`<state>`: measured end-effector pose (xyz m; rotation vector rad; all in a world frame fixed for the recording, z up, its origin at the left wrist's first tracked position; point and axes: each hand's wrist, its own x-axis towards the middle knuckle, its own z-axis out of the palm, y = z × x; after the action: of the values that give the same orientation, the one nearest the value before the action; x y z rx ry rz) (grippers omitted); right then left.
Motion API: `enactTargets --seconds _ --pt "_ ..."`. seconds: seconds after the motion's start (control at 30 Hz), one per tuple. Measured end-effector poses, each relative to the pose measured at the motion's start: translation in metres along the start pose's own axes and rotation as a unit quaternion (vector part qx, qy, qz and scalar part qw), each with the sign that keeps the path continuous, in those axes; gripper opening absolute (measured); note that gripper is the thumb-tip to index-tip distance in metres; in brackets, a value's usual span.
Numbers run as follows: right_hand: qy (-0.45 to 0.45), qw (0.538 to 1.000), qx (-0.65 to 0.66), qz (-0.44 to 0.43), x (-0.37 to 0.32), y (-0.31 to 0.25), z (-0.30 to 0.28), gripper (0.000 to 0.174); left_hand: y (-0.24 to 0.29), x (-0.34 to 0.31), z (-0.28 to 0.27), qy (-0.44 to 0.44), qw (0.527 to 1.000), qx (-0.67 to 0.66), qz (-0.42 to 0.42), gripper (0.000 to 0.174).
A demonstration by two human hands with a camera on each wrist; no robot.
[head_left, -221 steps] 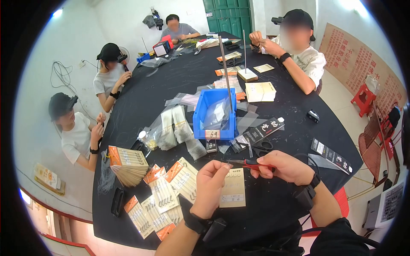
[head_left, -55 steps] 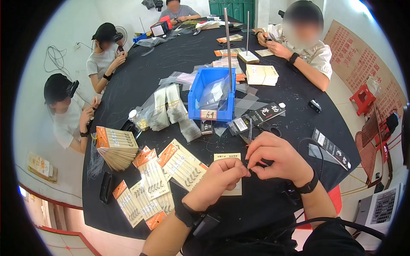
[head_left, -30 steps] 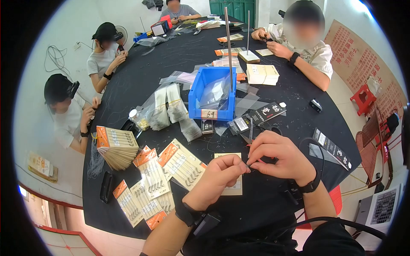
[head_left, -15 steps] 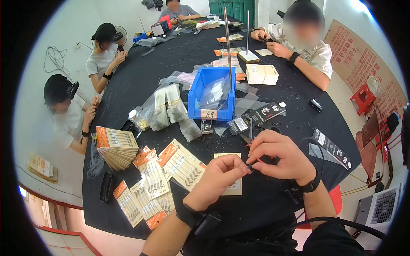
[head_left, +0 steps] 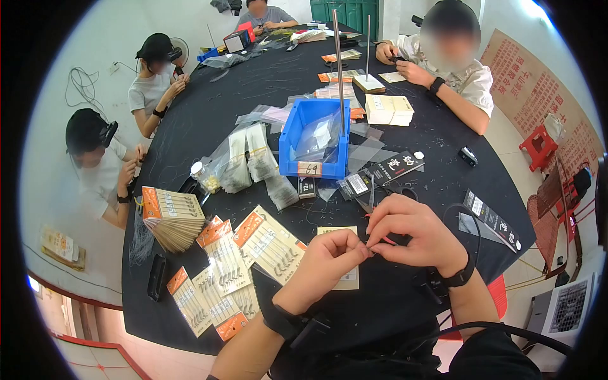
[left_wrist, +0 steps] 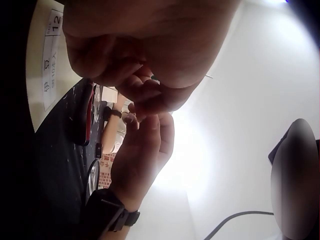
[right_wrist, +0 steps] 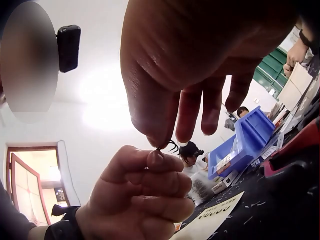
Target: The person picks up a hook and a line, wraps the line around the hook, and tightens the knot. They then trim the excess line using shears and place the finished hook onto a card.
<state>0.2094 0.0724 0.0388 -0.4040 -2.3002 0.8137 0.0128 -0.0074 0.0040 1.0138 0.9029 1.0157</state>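
Note:
My left hand [head_left: 332,259] and right hand [head_left: 415,234] meet fingertip to fingertip over the table's near side. Between them is a small dark fish hook [right_wrist: 173,145], its curved end sticking out in the right wrist view. The left thumb and forefinger pinch it from below, and the right thumb and forefinger pinch it from above. Most of it is hidden by the fingers. Under the hands lies a beige hook card [head_left: 347,282], partly covered. Scissors [head_left: 370,201] with red handles lie just behind the right hand, which covers part of them.
Left of my hands are loose cards of snelled hooks [head_left: 269,244] and a thick card bundle [head_left: 171,215]. Ahead stands a blue bin [head_left: 313,166] with a metal rod. Plastic sleeves [head_left: 237,161], a small jar [head_left: 206,176] and black packets [head_left: 396,168] surround it. Other people sit around the table.
Earliest, my right hand held the red-handled scissors; they now lie on the table and it pinches the fish hook. Over the last second the fingertips shift slightly and the hook becomes less visible from the head.

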Motion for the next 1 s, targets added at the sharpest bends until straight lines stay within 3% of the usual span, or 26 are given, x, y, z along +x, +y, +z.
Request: enactTargets --seconds 0.43,0.9,1.0 --pt "0.039 0.998 -0.026 -0.045 0.0031 -0.0019 -0.0002 0.018 -0.0026 0.0018 -0.0023 0.029 0.999 -0.041 0.003 0.012" --pt "0.038 0.998 -0.046 0.0 0.0023 -0.0036 -0.0014 0.018 0.0034 0.0011 0.0058 0.056 0.998 -0.01 0.019 0.014" --pt "0.034 0.998 -0.044 0.003 0.0023 -0.0037 -0.0015 0.015 -0.0007 0.001 -0.0007 0.027 1.0 -0.003 0.011 0.014"
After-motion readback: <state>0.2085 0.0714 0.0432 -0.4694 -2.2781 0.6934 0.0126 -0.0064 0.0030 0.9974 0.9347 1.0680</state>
